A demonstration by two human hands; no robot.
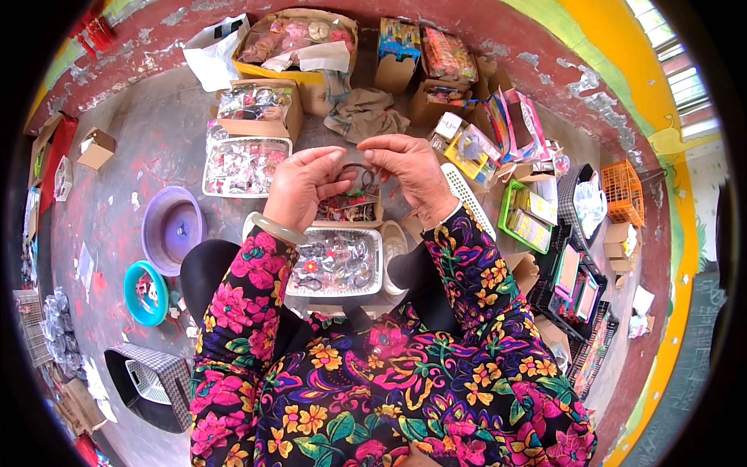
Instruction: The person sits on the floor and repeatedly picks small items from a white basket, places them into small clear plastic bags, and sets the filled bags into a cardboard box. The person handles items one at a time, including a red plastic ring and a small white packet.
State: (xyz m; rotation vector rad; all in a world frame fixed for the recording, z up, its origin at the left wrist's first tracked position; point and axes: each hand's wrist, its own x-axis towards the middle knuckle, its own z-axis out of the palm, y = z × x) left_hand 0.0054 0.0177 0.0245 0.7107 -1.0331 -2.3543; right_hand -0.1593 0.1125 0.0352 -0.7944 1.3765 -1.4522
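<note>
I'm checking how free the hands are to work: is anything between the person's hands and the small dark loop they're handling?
Nothing visible. The left hand and the right hand both pinch the small dark loop directly with their fingertips, above the white basket of small items. The hands are bare; a pale bangle sits back on the left wrist.

I sit on a grey concrete floor (167, 144) blotched with red paint, and beyond it the wall's base (498, 35) is dark red and flaking. Right of that base runs a yellow and green painted wall (622, 70). Daylight comes through a barred window (673, 58) above it.
</note>
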